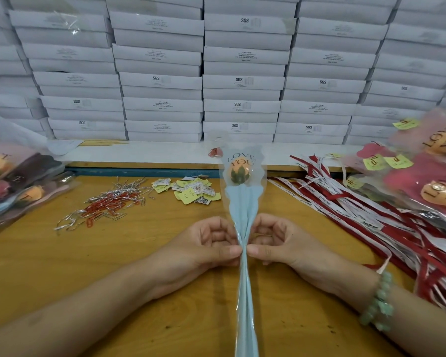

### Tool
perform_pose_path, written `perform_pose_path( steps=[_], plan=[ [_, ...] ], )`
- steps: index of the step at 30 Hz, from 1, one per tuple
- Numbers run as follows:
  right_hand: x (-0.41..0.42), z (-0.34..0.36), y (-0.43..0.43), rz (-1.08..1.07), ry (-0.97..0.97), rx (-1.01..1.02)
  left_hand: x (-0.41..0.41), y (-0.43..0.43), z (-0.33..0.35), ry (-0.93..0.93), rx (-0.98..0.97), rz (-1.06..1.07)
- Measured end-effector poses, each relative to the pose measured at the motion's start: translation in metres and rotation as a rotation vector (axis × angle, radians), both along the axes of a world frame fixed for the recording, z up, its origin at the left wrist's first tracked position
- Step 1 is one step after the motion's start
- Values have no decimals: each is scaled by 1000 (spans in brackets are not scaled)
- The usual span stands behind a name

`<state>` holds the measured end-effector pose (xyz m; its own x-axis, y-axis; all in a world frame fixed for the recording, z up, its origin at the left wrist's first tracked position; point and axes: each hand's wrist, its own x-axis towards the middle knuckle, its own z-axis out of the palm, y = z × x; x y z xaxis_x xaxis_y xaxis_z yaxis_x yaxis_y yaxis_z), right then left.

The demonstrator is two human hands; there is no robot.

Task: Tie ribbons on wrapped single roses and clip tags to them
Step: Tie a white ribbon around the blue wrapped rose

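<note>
Now your left hand point(206, 246) and right hand point(276, 243) both pinch the rose point(243, 202) at its neck — hold that gather tight, then take a ribbon point(345, 202) from its right.

Single head-worn wide-angle view, facing forward and down, close over the table point(62, 266), edges seemingly warped.

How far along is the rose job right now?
Done: tagged roses piled at right. In hand: left hand and right hand pinch a blue-wrapped rose, nothing tied or clipped on. Left: ribbon, clip and tag for it, then seemingly the untagged pile at left.
</note>
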<state>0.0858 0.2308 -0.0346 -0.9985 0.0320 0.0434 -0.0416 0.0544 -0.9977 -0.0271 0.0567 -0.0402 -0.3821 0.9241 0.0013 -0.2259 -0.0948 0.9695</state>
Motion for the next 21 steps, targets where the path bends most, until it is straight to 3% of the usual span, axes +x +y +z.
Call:
perform_pose_path(
  steps=[21],
  plan=[
    [-2,1,7,31,-69,-94,2,0,6,157,-76,53]
  ],
)
